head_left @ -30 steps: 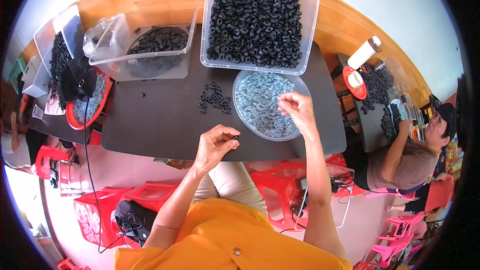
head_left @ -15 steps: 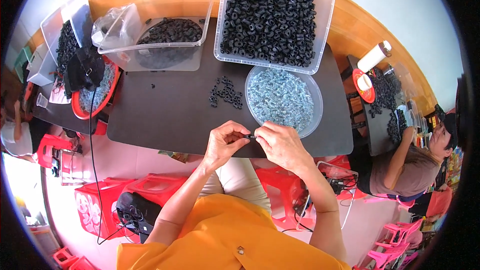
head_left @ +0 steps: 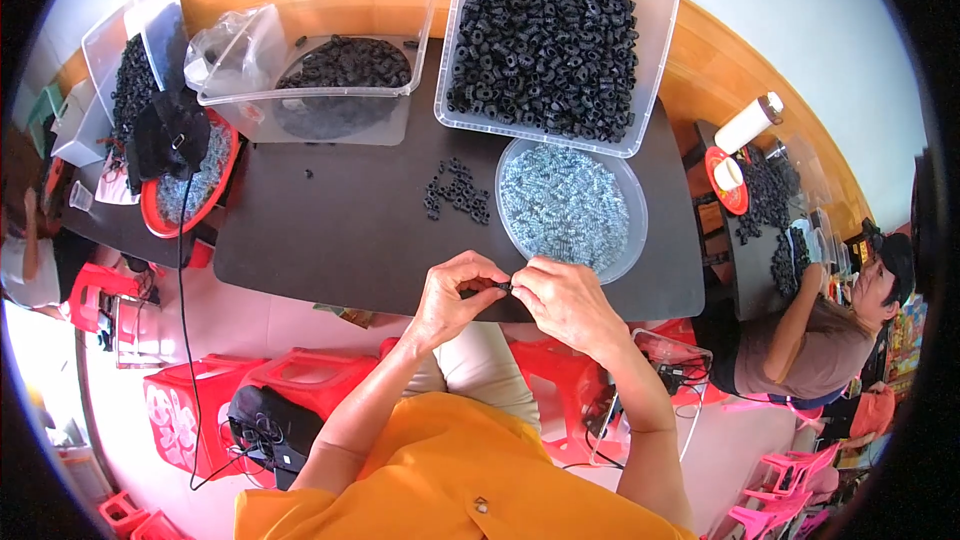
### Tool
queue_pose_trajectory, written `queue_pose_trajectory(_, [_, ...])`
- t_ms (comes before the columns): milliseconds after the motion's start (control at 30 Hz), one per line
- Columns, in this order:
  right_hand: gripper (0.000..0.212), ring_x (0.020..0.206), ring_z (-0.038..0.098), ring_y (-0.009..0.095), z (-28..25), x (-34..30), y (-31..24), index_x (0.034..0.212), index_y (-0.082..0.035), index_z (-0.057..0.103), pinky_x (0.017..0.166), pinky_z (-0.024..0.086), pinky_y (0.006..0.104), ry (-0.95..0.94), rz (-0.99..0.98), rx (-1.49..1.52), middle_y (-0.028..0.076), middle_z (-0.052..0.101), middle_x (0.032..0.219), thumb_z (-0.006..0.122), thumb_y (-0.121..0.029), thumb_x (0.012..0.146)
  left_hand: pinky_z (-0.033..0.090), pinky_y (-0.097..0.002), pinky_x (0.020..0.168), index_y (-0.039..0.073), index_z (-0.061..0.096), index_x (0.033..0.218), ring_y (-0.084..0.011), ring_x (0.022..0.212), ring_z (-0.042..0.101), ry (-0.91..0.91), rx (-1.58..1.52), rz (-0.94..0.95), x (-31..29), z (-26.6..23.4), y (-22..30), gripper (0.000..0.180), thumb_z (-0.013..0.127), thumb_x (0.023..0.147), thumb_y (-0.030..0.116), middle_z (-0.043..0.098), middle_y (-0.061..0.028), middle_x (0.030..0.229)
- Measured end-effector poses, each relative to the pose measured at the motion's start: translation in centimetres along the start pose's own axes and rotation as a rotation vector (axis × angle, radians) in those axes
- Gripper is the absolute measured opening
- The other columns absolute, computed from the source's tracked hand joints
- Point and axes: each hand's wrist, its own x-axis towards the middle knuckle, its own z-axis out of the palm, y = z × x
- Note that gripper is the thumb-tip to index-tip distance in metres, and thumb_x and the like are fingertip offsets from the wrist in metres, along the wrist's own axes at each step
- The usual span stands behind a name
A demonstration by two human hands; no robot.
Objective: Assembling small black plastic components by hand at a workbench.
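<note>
The head-worn fisheye looks down over the table (head_left: 330, 220)

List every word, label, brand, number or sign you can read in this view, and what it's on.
None can be read.
Small black plastic piece being held: too small to show lettering.
Square translucent plastic tub and round translucent plastic bowl: no lettering visible.
Colourful packages at the far right: too small and blurred.

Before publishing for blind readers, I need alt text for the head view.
A left hand pinches a small black part by the edge of a dark table, the right hand against it. Beyond stand a round tub of springs and a bin of black pieces.
</note>
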Motion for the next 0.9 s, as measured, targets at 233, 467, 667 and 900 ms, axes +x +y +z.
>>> queue_pose_trajectory(233, [0.009,0.063,0.060,0.028,0.4,0.6,0.7,0.078,-0.004,0.060,0.056,0.047,0.0390,0.046,0.058,0.225,0.010,0.058,0.072,0.064,-0.013,0.079,0.050,-0.0218,0.075,-0.001,0.064,0.092,-0.0112,0.088,0.059,-0.021,-0.085,-0.002,-0.1,-0.3,0.0,0.022,0.062,0.075,-0.014,0.057,-0.0059,0.097])
queue_pose_trajectory(467, [0.007,0.061,0.061,0.022,1.9,1.1,0.4,0.087,0.000,0.062,0.053,0.049,0.0294,0.306,0.146,0.296,0.010,0.060,0.076,0.064,-0.003,0.081,0.050,-0.0226,0.080,0.000,0.061,0.095,-0.0097,0.088,0.060,0.104,-0.274,-0.056,-0.1,-1.0,0.9,0.021,0.061,0.078,-0.012,0.064,-0.0065,0.096])
queue_pose_trajectory(667, [0.031,0.090,0.059,0.032,6.6,1.5,-0.9,0.114,0.002,0.052,0.073,0.050,0.0374,0.418,0.165,0.044,0.016,0.057,0.100,0.053,-0.001,0.082,0.051,-0.0221,0.071,-0.002,0.061,0.094,-0.0085,0.075,0.060,0.268,-0.260,-0.045,0.3,-3.2,1.3,0.017,0.063,0.078,-0.007,0.066,-0.0076,0.090])
queue_pose_trajectory(900, [0.054,0.116,0.047,0.038,8.5,3.2,-2.8,0.127,0.006,0.040,0.094,0.044,0.0387,0.309,0.229,-0.162,0.026,0.044,0.127,0.052,0.005,0.075,0.051,-0.0217,0.070,-0.002,0.061,0.094,-0.0089,0.074,0.061,0.310,-0.256,-0.032,0.0,-3.6,0.7,0.016,0.062,0.079,-0.007,0.065,-0.0056,0.086])
